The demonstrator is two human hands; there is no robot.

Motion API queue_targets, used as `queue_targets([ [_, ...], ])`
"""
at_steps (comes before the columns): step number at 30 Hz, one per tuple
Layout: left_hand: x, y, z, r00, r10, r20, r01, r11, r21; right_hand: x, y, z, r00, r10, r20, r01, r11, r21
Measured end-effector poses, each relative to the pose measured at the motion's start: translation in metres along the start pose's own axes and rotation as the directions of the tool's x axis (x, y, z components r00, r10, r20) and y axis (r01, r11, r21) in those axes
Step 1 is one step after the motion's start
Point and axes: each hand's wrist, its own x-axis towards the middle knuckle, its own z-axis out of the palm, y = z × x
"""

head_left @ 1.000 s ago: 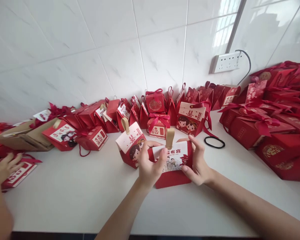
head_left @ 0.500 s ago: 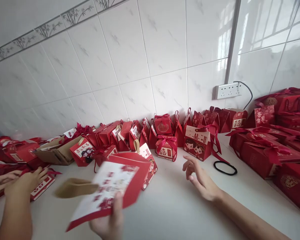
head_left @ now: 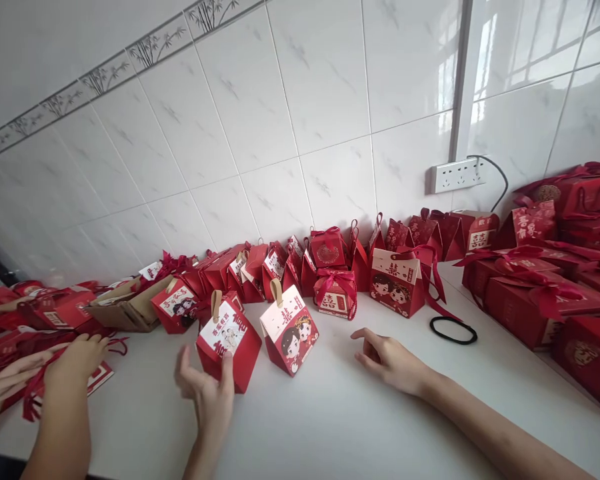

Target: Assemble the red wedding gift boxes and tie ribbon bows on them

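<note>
My left hand [head_left: 207, 393] is open beside a red gift box [head_left: 235, 357] with a white printed front flap and a tan ribbon loop. Its thumb overlaps the box's lower front, and its fingers stand apart on the left; whether they touch the box I cannot tell. This box stands upright on the white table. Just to its right is a second peaked gift box [head_left: 293, 333] with two cartoon faces and a tan loop. My right hand [head_left: 393, 360] rests on the table with loosely bent fingers, holding nothing, in front of another cartoon-faced box [head_left: 396, 283].
At the left, a co-worker's hands [head_left: 73, 363] handle a red ribbon. Several red boxes [head_left: 223, 270] line the tiled wall, with an open brown cardboard box [head_left: 135, 307] among them. More ribboned boxes [head_left: 520, 310] are stacked right. A black loop [head_left: 453, 330] lies nearby.
The gift box that my left hand held tilted now stands upright beside the cartoon-faced one, and the hand's fingers have spread. My right hand has shifted slightly left. The co-worker's hands still work at the ribbon.
</note>
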Motion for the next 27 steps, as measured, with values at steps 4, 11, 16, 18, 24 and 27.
queue_targets([
  [4,0.001,0.039,0.018,0.956,0.292,-0.039,-0.291,0.956,0.026,0.0,0.0,0.0,1.0,0.002,-0.015,-0.002,1.0,-0.001],
  [11,-0.009,0.064,0.061,0.901,-0.23,0.368,0.237,0.971,0.028,-0.001,0.002,0.0,0.999,0.0,-0.046,-0.001,1.0,-0.019],
  [16,-0.018,0.04,0.054,0.909,-0.216,0.355,0.192,0.976,0.101,-0.002,0.0,0.001,0.996,-0.053,-0.069,0.049,0.997,-0.058],
  [18,-0.02,0.029,0.05,0.952,-0.137,0.275,0.095,0.982,0.16,-0.002,0.001,0.002,0.987,-0.115,-0.11,0.106,0.991,-0.085],
  [24,-0.02,0.023,0.046,0.983,0.089,0.161,-0.142,0.925,0.352,0.002,0.013,-0.004,0.906,-0.203,-0.371,0.149,0.974,-0.169],
  [27,-0.019,0.029,0.046,0.991,0.082,0.105,-0.118,0.908,0.401,0.005,0.028,-0.022,0.793,-0.182,-0.582,0.078,0.977,-0.199],
])
